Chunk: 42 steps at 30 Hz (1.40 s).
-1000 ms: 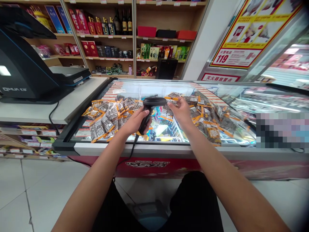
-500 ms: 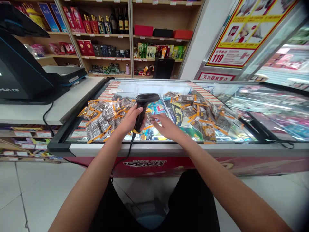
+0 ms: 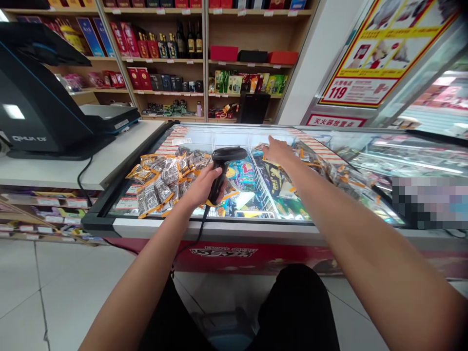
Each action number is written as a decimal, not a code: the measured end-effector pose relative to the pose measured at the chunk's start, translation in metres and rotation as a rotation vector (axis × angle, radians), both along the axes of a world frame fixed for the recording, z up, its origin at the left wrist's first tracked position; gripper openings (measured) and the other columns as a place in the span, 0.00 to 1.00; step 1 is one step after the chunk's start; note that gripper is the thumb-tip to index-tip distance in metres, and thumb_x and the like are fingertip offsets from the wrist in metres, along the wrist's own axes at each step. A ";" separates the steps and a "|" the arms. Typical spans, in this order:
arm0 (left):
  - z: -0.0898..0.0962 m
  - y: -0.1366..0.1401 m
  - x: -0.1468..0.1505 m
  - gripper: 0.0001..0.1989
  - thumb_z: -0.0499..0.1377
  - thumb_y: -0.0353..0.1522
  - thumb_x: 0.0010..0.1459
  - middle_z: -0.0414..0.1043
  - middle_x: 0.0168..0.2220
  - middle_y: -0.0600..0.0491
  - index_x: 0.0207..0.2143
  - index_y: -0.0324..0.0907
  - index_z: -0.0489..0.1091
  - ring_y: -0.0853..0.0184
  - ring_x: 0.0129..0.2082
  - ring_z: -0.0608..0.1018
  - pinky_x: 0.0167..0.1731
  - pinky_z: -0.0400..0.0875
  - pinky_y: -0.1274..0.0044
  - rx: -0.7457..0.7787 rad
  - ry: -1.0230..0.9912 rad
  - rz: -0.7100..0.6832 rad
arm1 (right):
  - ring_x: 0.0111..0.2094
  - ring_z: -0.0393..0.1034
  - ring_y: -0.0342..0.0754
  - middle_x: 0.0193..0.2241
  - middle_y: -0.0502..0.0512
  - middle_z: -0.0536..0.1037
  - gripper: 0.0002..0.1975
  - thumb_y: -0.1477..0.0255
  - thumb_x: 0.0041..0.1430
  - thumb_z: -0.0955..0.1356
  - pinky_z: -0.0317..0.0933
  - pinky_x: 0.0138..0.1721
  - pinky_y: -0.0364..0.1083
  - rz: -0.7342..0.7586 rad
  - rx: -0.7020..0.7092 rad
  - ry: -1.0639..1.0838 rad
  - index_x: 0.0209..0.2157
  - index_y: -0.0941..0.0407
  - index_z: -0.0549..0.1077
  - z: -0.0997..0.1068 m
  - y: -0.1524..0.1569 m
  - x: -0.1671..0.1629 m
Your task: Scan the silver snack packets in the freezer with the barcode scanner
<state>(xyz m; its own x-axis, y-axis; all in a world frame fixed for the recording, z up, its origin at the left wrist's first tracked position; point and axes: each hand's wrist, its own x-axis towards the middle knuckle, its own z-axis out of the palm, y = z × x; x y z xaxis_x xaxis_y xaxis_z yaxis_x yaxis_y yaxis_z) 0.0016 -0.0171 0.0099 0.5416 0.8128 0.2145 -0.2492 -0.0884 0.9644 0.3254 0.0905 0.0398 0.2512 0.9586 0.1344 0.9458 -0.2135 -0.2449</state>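
Note:
My left hand (image 3: 208,184) is wrapped round the grip of a black handheld barcode scanner (image 3: 228,154), its cord hanging down over the freezer's front edge. Small clear packets with orange edges (image 3: 159,191) lie heaped to the left of that hand. My right hand (image 3: 278,150) reaches out over the glass, fingers closing at one small packet (image 3: 261,146) on the near side of the right-hand heap. Its fingertips are partly hidden. More packets of the same kind (image 3: 343,176) lie beyond and beneath my right forearm.
Under both hands is a glass-topped chest freezer (image 3: 234,225) with coloured packages inside. At left, a counter (image 3: 120,146) carries a dark till machine (image 3: 47,105) with a scale (image 3: 109,117). Stocked shelves (image 3: 168,61) stand behind. A blurred-out patch (image 3: 429,202) covers something at right.
My right hand has moved from beside the scanner forward and right to the right-hand heap. My left hand keeps hold of the barcode scanner. The whole view has shifted slightly.

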 end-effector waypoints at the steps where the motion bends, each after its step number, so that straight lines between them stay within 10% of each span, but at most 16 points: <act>1: -0.001 0.000 0.000 0.22 0.64 0.51 0.66 0.73 0.25 0.63 0.39 0.49 0.57 0.70 0.14 0.73 0.16 0.67 0.76 0.004 -0.003 -0.002 | 0.78 0.59 0.79 0.74 0.89 0.69 0.34 0.65 0.87 0.63 0.50 0.76 0.73 -0.037 -0.019 0.009 0.81 0.74 0.60 0.000 0.006 0.002; 8: 0.001 0.001 0.000 0.20 0.61 0.51 0.68 0.71 0.25 0.61 0.36 0.47 0.60 0.71 0.15 0.73 0.18 0.68 0.77 0.043 0.026 -0.035 | 0.74 0.63 0.81 0.63 0.83 0.79 0.21 0.65 0.72 0.80 0.54 0.73 0.77 -0.143 -0.064 0.059 0.57 0.66 0.81 0.000 0.024 -0.010; 13: 0.003 0.000 0.001 0.22 0.63 0.53 0.65 0.72 0.25 0.61 0.38 0.48 0.59 0.71 0.13 0.72 0.16 0.65 0.77 0.034 -0.011 0.000 | 0.53 0.82 0.60 0.53 0.66 0.85 0.16 0.70 0.69 0.78 0.74 0.58 0.57 -0.001 0.008 0.225 0.54 0.57 0.78 0.000 0.000 -0.027; 20: -0.001 0.001 -0.001 0.22 0.63 0.52 0.67 0.72 0.26 0.63 0.40 0.49 0.58 0.70 0.14 0.73 0.17 0.68 0.77 0.038 -0.008 -0.021 | 0.33 0.75 0.49 0.41 0.51 0.79 0.12 0.66 0.69 0.72 0.73 0.40 0.49 0.104 0.350 0.959 0.48 0.48 0.67 -0.019 -0.068 -0.063; 42: 0.000 -0.003 -0.004 0.17 0.61 0.49 0.69 0.72 0.24 0.62 0.42 0.48 0.61 0.71 0.14 0.73 0.18 0.66 0.76 0.076 0.213 -0.153 | 0.38 0.84 0.58 0.37 0.56 0.85 0.10 0.62 0.74 0.68 0.79 0.47 0.54 0.023 0.253 0.898 0.50 0.51 0.77 -0.026 -0.093 -0.073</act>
<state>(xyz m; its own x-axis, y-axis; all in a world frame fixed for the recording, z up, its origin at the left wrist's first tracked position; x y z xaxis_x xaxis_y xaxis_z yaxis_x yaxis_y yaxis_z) -0.0024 -0.0199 0.0098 0.6964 0.7038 0.1401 -0.0577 -0.1397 0.9885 0.2522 -0.0023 0.0136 0.3437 0.9332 0.1048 0.3830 -0.0374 -0.9230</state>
